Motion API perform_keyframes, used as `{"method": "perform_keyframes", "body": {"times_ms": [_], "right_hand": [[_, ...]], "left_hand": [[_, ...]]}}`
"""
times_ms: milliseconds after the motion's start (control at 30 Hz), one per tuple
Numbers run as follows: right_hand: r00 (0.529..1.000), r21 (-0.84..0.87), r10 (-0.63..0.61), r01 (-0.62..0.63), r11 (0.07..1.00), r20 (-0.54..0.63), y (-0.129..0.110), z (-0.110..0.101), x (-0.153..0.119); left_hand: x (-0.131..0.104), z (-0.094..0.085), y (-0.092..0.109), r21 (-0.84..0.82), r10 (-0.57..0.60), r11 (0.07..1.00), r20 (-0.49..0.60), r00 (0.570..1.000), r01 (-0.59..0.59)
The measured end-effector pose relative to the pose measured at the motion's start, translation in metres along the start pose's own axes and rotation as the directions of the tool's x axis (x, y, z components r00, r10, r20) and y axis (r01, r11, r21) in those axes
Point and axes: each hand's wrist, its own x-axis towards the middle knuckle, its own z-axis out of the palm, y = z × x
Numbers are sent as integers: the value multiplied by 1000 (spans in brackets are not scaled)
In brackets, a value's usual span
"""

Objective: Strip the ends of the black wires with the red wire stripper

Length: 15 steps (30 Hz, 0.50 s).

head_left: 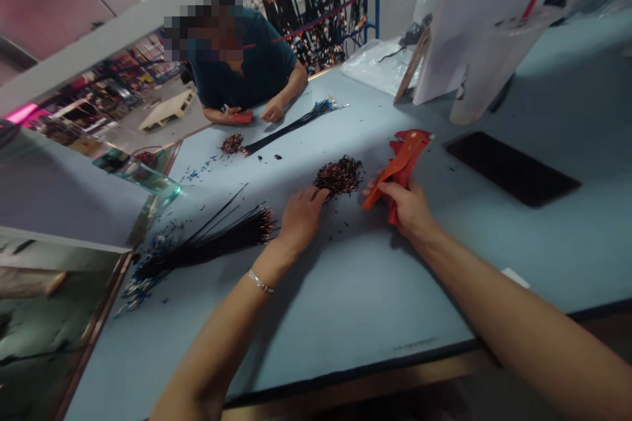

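An orange-red hand tool (405, 156), like a wire stripper, is gripped in my right hand (407, 205), its head pointing up and away. My left hand (302, 216) rests palm down, with its fingertips at the near left edge of a pile of small dark and copper-coloured scraps (338, 176). Whether the fingers pinch anything is too small to make out. Left of that hand lies a bundle of black wires (212, 243), its copper-coloured ends toward the hand and blue and white ends at the far left.
Across the blue-grey table (365, 302) sits a person (247, 72) by another wire bundle (291, 126) and scrap pile (232, 143). A black phone (513, 168) and a plastic cup (486, 72) are at right; a glass (165, 187) is at left.
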Motion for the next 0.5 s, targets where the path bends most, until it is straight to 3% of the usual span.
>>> {"method": "perform_keyframes", "body": {"times_ms": [100, 200, 333, 400, 500], "right_hand": [[1000, -8, -2, 2, 1000, 4, 1, 0, 1], [1000, -10, -4, 4, 1000, 4, 1, 0, 1], [1000, -6, -3, 3, 1000, 3, 0, 1, 0], [1000, -4, -1, 1, 1000, 3, -1, 1, 0], [1000, -1, 2, -2, 1000, 8, -1, 1, 0]], "left_hand": [[-13, -6, 6, -57, 142, 988, 8, 990, -141], [-34, -9, 11, -128, 361, 926, 21, 932, -355], [-37, 0, 7, -103, 411, 906, -11, 911, -410], [-23, 6, -2, -46, 443, 895, -17, 897, -443], [0, 7, -18, -5, 383, 923, -66, 921, -384]]}}
